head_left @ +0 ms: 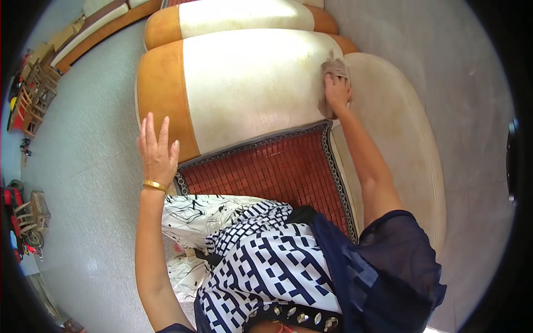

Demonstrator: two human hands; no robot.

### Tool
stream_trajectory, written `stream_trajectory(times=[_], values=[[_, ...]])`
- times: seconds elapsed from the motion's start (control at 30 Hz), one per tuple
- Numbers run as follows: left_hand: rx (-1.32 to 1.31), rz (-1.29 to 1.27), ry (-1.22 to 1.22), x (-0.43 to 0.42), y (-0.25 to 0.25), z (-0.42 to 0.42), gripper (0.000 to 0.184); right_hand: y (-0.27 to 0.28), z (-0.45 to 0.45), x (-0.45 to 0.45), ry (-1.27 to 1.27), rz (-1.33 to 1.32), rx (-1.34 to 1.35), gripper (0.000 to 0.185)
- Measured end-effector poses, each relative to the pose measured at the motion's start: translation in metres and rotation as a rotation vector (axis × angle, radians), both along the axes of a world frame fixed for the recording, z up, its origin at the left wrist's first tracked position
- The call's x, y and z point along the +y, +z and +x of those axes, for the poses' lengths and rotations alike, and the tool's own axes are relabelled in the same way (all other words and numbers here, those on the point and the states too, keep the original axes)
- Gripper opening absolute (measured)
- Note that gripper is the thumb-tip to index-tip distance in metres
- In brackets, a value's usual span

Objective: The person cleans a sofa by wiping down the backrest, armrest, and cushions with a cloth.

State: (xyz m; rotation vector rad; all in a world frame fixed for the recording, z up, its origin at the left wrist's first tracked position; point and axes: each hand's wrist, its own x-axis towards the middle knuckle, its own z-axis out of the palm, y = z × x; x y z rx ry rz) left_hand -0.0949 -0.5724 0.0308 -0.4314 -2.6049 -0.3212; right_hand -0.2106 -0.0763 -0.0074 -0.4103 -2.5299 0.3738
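My right hand (337, 91) presses a greyish-brown cloth (335, 69) against the far right end of a sofa armrest (250, 83). The armrest has a cream middle and an orange-tan band at its left end, and brownish smudges show near the cloth. My left hand (158, 150) is raised with fingers spread, over or beside the tan band, holding nothing. A gold bracelet (155, 185) circles the left wrist. Below the armrest lies a reddish-brown slatted seat mat (261, 172) with a dark patterned border.
A beige sofa back (394, 127) curves along the right. Another cream-and-tan padded section (244, 16) stands beyond the armrest. Small wooden chairs (36, 100) and a cluster of red and black items (19, 222) are at the far left on the grey floor (91, 161).
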Motion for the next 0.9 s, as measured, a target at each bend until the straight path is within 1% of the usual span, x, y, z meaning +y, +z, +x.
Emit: stream_trajectory(times=[0.03, 0.07, 0.1, 0.17, 0.2, 0.23, 0.3, 0.37, 0.43, 0.5, 0.57, 0.6, 0.67, 0.7, 0.73, 0.77, 0.83, 0.87, 0.9], values=[[-0.003, -0.041, 0.088, -0.001, 0.0, -0.007, 0.058, -0.011, -0.014, -0.017, -0.017, 0.135, -0.024, 0.043], [-0.049, -0.042, 0.114, -0.005, -0.003, -0.011, 0.062, -0.02, -0.027, -0.037, -0.03, 0.272, -0.043, 0.043], [-0.048, -0.052, 0.111, -0.005, -0.007, -0.013, 0.062, -0.018, -0.027, -0.059, 0.074, 0.341, -0.008, 0.041], [-0.064, -0.109, 0.192, 0.002, -0.015, -0.018, 0.061, 0.007, -0.016, -0.123, 0.279, 0.443, 0.084, 0.04], [-0.061, -0.092, 0.202, 0.003, -0.023, -0.017, 0.061, 0.016, -0.014, -0.153, 0.422, 0.43, 0.066, 0.045], [-0.057, -0.098, 0.2, 0.008, -0.026, -0.018, 0.061, 0.025, -0.009, -0.186, 0.521, 0.536, 0.048, 0.046], [-0.106, -0.051, 0.245, 0.013, -0.037, -0.024, 0.061, 0.028, -0.001, -0.243, 0.818, 0.394, 0.06, 0.046], [-0.113, -0.027, 0.29, 0.011, -0.046, -0.027, 0.062, 0.04, 0.003, -0.291, 0.939, 0.421, -0.064, 0.047], [-0.316, 0.055, 0.382, 0.01, -0.05, -0.024, 0.063, 0.043, 0.004, -0.32, 1.014, 0.467, 0.019, 0.055], [-0.311, 0.045, 0.396, 0.007, -0.052, -0.025, 0.063, 0.045, -0.006, -0.329, 1.041, 0.419, 0.092, 0.053], [-0.289, 0.023, 0.369, 0.006, -0.055, -0.023, 0.062, 0.051, -0.02, -0.319, 1.073, 0.314, -0.038, 0.053], [-0.257, 0.061, 0.354, 0.005, -0.056, -0.023, 0.059, 0.063, -0.024, -0.306, 1.012, 0.364, -0.108, 0.054], [-0.247, 0.075, 0.342, 0.003, -0.052, -0.021, 0.059, 0.068, -0.045, -0.273, 0.854, 0.35, -0.116, 0.051], [-0.233, 0.09, 0.322, 0.002, -0.051, -0.02, 0.058, 0.074, -0.054, -0.253, 0.728, 0.355, -0.165, 0.049], [-0.217, 0.071, 0.325, 0.002, -0.05, -0.02, 0.058, 0.069, -0.068, -0.227, 0.647, 0.363, -0.114, 0.046], [-0.217, 0.078, 0.337, 0.001, -0.053, -0.02, 0.058, 0.068, -0.079, -0.204, 0.534, 0.363, -0.133, 0.043], [-0.136, 0.134, 0.294, -0.001, -0.056, -0.023, 0.059, 0.081, -0.089, -0.155, 0.362, 0.338, -0.198, 0.044], [-0.075, 0.169, 0.279, -0.002, -0.056, -0.026, 0.059, 0.072, -0.102, -0.122, 0.332, 0.334, -0.191, 0.045], [-0.083, 0.16, 0.291, -0.002, -0.053, -0.031, 0.059, 0.069, -0.109, -0.093, 0.222, 0.327, -0.25, 0.043]])
